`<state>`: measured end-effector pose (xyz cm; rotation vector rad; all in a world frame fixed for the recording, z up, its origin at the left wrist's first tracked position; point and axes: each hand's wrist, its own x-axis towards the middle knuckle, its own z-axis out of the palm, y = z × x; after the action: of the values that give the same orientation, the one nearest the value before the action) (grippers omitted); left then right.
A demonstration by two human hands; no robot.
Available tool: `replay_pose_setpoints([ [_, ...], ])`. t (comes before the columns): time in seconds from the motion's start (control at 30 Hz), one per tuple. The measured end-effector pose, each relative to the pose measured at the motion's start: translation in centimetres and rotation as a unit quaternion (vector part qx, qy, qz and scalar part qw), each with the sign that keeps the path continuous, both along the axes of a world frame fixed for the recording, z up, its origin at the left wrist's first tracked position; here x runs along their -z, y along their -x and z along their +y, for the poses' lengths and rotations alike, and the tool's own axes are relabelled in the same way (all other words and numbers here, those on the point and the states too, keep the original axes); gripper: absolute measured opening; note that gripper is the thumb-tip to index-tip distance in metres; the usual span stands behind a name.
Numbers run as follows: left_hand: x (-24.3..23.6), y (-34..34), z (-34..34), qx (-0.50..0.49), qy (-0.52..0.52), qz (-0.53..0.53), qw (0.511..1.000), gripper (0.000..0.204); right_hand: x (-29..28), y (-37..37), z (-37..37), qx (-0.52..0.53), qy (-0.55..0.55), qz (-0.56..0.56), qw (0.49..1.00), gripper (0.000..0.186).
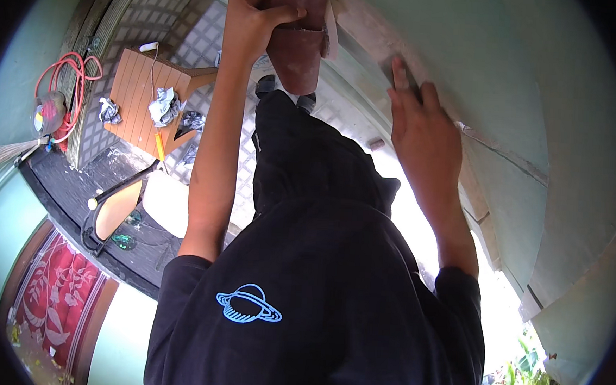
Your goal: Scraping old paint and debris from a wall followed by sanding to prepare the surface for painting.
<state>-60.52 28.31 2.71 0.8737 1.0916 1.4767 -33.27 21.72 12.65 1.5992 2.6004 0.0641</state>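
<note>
Looped at the left, red cable (pixel 82 71) beside a weathered post (pixel 113 12); right of that, brown slatted desk (pixel 133 79) with crumpled paper (pixel 165 106) and a small paint roller (pixel 148 46) on top; at the far middle, left hand (pixel 254 18) clamped on a reddish-brown sheet (pixel 294 57), thumb across its face, near end of it hanging free; well apart on the right, right hand (pixel 429 122) with fingers spread against the pale green wall (pixel 492 70); dark patch (pixel 416 91) visible between the fingers; cannot tell from this view whether gripping anything there.
</note>
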Motion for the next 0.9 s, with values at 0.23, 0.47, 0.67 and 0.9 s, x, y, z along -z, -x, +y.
replay_pose_setpoints([
  [0.23, -0.4, -0.6, 0.6, -0.005, -0.004, -0.024, 1.000, 0.046, 0.2, 0.3, 1.5, 0.003, -0.016, 0.007, 1.000, 0.045],
  [0.47, -0.1, -0.4, 0.5, 0.006, -0.002, -0.001, 1.000, 0.046, -0.8, -0.4, -0.5, 0.012, 0.064, 0.026, 0.998, 0.044],
  [0.67, -0.1, -0.2, 0.2, -0.014, -0.028, -0.010, 0.999, 0.045, -0.4, 0.1, 1.6, -0.017, 0.024, 0.024, 0.999, 0.043],
  [0.9, -0.1, -0.4, 0.6, 0.000, 0.000, -0.007, 1.000, 0.044, -0.4, -1.5, 1.2, -0.031, 0.050, 0.048, 0.997, 0.045],
])
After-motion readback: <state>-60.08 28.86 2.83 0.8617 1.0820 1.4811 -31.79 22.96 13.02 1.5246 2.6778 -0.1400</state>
